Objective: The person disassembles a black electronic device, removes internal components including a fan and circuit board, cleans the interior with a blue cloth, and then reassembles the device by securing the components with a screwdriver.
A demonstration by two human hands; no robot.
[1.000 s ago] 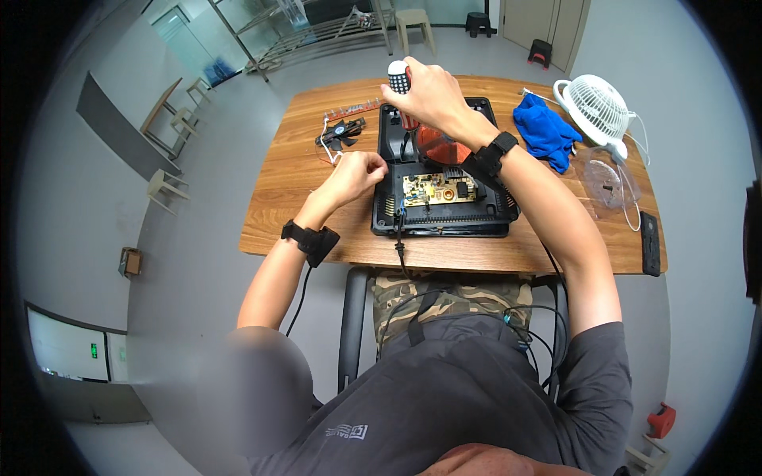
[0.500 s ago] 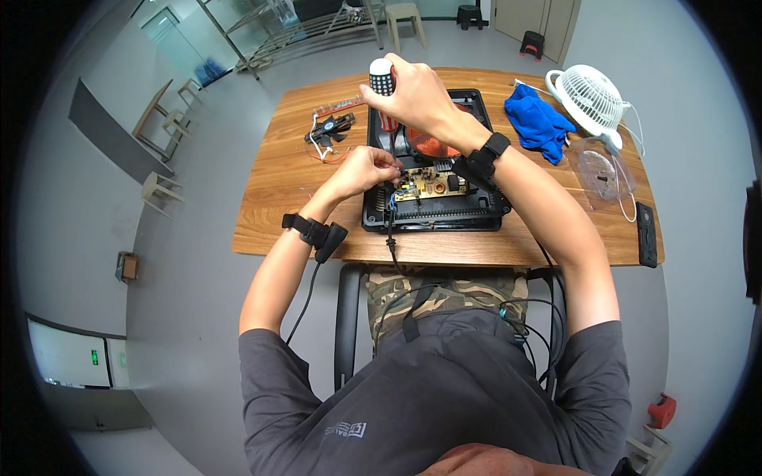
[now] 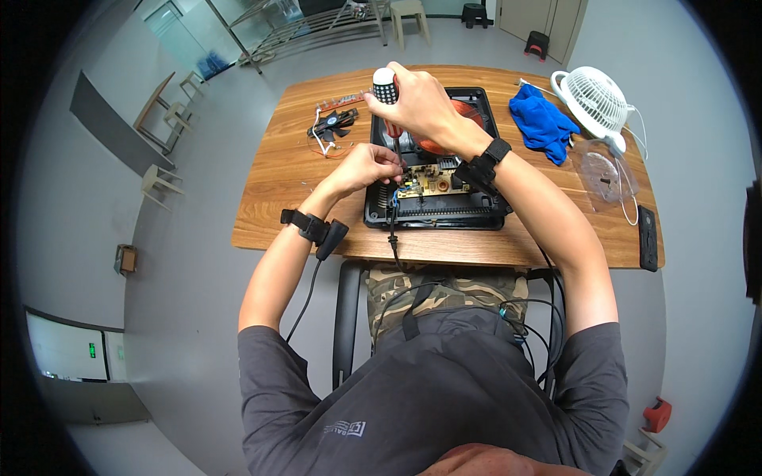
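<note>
My right hand (image 3: 426,105) is wrapped round the handle of a screwdriver (image 3: 386,86) with a white end and red sides. The screwdriver stands nearly upright, its shaft pointing down into an opened black housing (image 3: 448,224). My left hand (image 3: 367,168) is pinched beside the lower shaft, at the left end of a tan circuit board (image 3: 439,183); what its fingertips hold is hidden. Behind the board lies a coppery-red coil (image 3: 470,115), partly covered by my right hand. A black power cord (image 3: 394,236) runs from the housing toward the near table edge.
On the left of the wooden table (image 3: 278,202) lie a small black fan (image 3: 333,123) with wires and a narrow red strip (image 3: 343,101). To the right are a blue cloth (image 3: 542,124), a white fan (image 3: 594,99), a clear plastic piece (image 3: 603,176) and a black bar (image 3: 648,238).
My right hand and the screwdriver have shifted slightly lower and nearer to me. My left hand stays at almost the same spot by the board's left end.
</note>
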